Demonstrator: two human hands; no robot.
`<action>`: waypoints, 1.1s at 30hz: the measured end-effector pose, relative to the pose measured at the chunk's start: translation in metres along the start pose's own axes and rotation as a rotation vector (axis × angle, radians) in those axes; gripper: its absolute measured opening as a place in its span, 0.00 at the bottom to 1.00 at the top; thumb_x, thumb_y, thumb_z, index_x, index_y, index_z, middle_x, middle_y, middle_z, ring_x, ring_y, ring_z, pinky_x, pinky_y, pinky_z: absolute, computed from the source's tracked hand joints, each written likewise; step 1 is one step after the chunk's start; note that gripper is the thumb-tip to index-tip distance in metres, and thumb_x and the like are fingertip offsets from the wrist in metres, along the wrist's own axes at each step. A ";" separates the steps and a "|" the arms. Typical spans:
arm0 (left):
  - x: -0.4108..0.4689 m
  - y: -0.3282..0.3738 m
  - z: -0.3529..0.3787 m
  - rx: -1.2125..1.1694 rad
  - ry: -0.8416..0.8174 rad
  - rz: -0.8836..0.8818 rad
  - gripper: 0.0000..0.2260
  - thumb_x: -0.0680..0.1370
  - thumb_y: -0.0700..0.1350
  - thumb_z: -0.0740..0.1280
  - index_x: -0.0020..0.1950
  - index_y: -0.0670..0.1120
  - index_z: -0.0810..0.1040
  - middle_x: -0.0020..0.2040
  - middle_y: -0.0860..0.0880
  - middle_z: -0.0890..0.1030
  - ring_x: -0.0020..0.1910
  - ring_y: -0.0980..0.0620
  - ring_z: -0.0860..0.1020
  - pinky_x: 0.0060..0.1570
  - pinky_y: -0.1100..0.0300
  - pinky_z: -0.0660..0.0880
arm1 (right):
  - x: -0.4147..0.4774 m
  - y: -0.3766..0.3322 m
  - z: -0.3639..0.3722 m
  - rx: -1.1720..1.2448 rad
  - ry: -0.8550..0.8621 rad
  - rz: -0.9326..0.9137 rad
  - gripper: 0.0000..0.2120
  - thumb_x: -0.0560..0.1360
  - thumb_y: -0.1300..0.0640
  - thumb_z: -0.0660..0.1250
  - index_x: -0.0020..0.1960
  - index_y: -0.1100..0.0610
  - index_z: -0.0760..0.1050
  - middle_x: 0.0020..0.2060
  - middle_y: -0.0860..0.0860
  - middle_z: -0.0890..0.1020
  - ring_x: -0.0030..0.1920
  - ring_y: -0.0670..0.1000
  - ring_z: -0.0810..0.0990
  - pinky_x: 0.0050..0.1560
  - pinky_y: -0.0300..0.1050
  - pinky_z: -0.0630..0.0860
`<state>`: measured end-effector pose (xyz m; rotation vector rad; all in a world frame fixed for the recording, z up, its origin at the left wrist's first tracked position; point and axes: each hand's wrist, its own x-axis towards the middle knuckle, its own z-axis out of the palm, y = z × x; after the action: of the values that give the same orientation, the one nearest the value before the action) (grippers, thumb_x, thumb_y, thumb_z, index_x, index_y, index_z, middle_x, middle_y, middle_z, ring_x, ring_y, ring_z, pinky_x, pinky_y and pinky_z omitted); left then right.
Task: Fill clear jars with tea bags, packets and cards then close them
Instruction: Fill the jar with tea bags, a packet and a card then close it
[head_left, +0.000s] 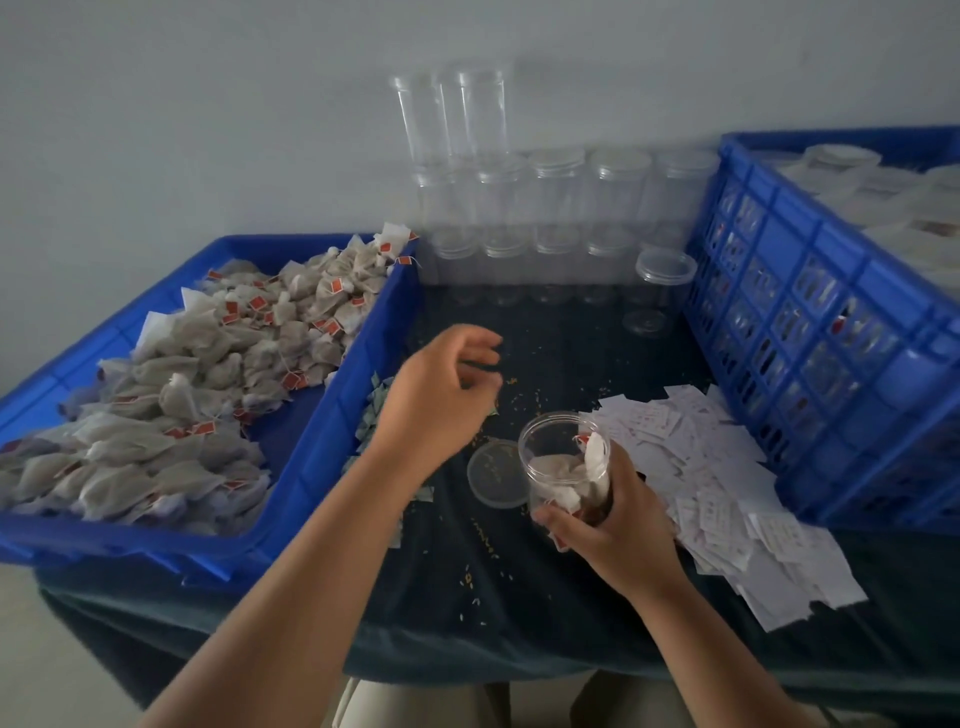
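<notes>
Pale wall (208, 104) behind; dark cloth over table (545, 597), front edge hanging toward viewer. Flanked by 2 blue crates. Left crate (332, 415): heaped with tea bags (208, 395), red tags showing. Right crate (810, 332): standing higher, packed with pale lidded tubs, contents too blurred to name. Between crates, against wall, empty jars (561, 208) stacked in rows, some capped, 2 taller ones on top. On cloth beside right crate, a spread pile of white cards (727, 483). Along foot of left crate, small greenish packets (371, 415), partly hidden by forearm.

Left hand (441, 395): hovering over cloth near packets, fingers loosely curled; cannot tell whether anything is pinched at fingertips. Right hand (618, 525): wrapped round lower half of clear jar (566, 457), held off cloth just beside cards, mouth up and uncapped. Inside: several tea bags, 1 red tag visible; cannot tell whether a packet or card is in too. Lid (496, 473) flat on cloth, touching or just beside jar, on its left. Loose grains (514, 389) scattered across cloth.

Looks like mid-fill: tea bags in, lid off. Probably calls next for 1 packet lifted from thin pile and dropped through mouth, then 1 card, with jar kept upright. Only then lid picked up, seated square and closed.
</notes>
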<state>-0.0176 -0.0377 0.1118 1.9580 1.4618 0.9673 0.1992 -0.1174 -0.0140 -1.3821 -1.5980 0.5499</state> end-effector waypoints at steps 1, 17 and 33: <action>0.005 -0.011 -0.007 0.093 -0.016 -0.046 0.13 0.82 0.48 0.71 0.61 0.66 0.78 0.54 0.66 0.83 0.50 0.70 0.81 0.38 0.72 0.77 | 0.000 0.001 0.000 -0.003 -0.002 -0.002 0.33 0.66 0.31 0.79 0.64 0.26 0.66 0.58 0.28 0.80 0.58 0.34 0.81 0.51 0.24 0.74; 0.008 -0.125 0.020 0.287 0.095 -0.229 0.06 0.80 0.52 0.76 0.56 0.56 0.85 0.43 0.65 0.78 0.45 0.64 0.78 0.40 0.68 0.69 | 0.001 0.001 0.000 0.017 0.005 -0.006 0.30 0.66 0.31 0.78 0.63 0.28 0.67 0.58 0.29 0.81 0.57 0.35 0.81 0.51 0.26 0.75; -0.001 -0.008 -0.004 -0.063 -0.015 0.019 0.07 0.83 0.57 0.71 0.59 0.64 0.86 0.51 0.70 0.84 0.49 0.70 0.82 0.45 0.77 0.73 | 0.000 0.005 0.001 0.054 0.028 -0.024 0.32 0.66 0.32 0.80 0.64 0.27 0.67 0.58 0.31 0.82 0.57 0.36 0.83 0.51 0.28 0.77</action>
<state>-0.0261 -0.0363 0.1078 1.9335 1.3897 0.9926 0.2010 -0.1157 -0.0189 -1.3236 -1.5642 0.5538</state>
